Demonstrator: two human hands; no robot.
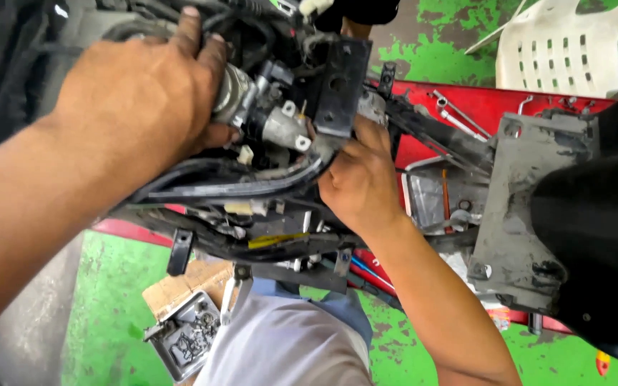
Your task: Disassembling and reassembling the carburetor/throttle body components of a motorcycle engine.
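Insp. A: Left hand (134,93)?
Insp. B: Clamped over the metal cylinder (232,91), prob. steadying it; wrist bent, fingers curled over the top.
Insp. A: Right hand (357,179)?
Insp. B: Closed on the hose bundle (252,187) under the black bracket (340,86), forearm angled up from below.

The fingertips of the right hand (360,179) are hidden behind the black bracket (340,86); what they grip cannot be told. Right of that bracket, the white plastic chair (559,46) is cut off by the top edge
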